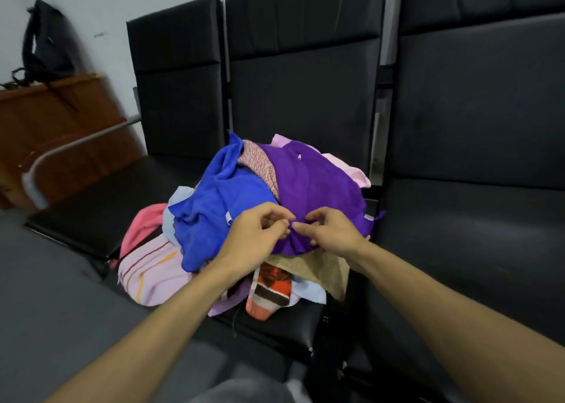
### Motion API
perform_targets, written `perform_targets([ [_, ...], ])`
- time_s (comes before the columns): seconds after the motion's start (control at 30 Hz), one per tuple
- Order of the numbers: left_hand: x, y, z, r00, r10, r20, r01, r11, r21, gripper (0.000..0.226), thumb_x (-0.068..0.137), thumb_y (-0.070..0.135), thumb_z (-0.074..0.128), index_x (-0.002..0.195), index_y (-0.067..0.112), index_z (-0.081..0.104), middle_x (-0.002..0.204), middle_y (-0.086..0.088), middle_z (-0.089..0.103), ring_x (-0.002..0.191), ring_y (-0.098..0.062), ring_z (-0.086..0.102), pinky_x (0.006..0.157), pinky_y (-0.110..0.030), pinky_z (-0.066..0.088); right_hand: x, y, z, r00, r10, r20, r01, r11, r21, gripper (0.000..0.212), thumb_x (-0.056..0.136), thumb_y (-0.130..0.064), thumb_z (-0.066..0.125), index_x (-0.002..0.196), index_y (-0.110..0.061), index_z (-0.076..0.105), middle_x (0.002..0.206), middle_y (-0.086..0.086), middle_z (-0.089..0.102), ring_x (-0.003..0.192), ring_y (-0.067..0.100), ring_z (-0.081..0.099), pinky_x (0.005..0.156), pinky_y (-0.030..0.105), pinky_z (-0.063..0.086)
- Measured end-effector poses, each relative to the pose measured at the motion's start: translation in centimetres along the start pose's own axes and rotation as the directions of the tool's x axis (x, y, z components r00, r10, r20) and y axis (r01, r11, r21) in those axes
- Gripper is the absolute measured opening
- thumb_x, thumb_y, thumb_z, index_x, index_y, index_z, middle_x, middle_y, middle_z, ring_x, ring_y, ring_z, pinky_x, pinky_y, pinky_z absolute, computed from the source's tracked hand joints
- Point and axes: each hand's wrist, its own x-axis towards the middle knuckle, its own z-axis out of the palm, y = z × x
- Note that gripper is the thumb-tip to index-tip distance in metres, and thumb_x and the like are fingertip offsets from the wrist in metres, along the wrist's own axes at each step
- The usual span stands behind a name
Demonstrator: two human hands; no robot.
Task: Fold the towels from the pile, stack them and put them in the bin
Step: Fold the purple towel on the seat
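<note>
A pile of crumpled towels sits on the middle black seat (284, 329). On top lie a purple towel (318, 185) and a blue towel (211, 216). Below them show a pink striped towel (153, 277), a tan towel (327, 268) and an orange-patterned towel (269, 289). My left hand (256, 234) and my right hand (330, 231) meet at the near edge of the purple towel. Each pinches that edge between thumb and fingertips. No bin is in view.
Three black padded chairs stand in a row; the left seat (101, 207) and the right seat (470, 249) are bare. A metal armrest (61, 155) ends the row at left. Behind it a brown wooden cabinet (52, 121) carries a black backpack (46, 41).
</note>
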Motion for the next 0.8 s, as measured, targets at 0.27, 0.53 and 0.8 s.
perform_targets([
  [0.27,-0.1,0.5,0.6,1.0,-0.014,0.026,0.017,0.995,-0.102,0.019,0.092,0.0,0.055,0.091,0.012,0.069,0.085,-0.01,0.069,0.081,-0.016,0.069,0.075,-0.025,0.056,0.1,0.8,0.3,0.995,0.014,-0.099,-0.008,0.998,0.065,0.013,0.077,-0.023,0.08,0.074,-0.022,0.068,0.069,-0.006,0.062,0.07,0.011,0.056,0.07,0.029,0.047],
  [0.53,-0.9,4.3,4.3,0.989,0.119,-0.09,-0.13,0.982,-0.134,0.02,0.091,0.011,0.06,0.083,0.028,0.068,0.098,0.0,0.069,0.094,-0.008,0.062,0.085,-0.018,0.045,-5.7,-0.1,-8.2,0.954,-0.138,-0.265,0.166,0.983,0.084,0.012,0.087,-0.016,0.07,0.076,-0.018,0.068,0.071,-0.003,0.065,0.061,0.007,0.053,0.067,0.028,0.045],
  [0.8,-1.8,7.4,12.4,0.946,0.317,-0.072,-0.323,0.942,-0.094,0.013,0.088,0.016,0.059,0.095,0.022,0.068,0.104,0.004,0.062,0.097,0.009,0.054,0.088,-0.006,0.037,-13.9,1.7,-18.4,0.928,-0.205,-0.31,0.231,0.972,0.049,0.005,0.096,-0.016,0.058,0.092,-0.016,0.062,0.085,0.007,0.073,0.077,0.013,0.065,0.076,0.031,0.051],
])
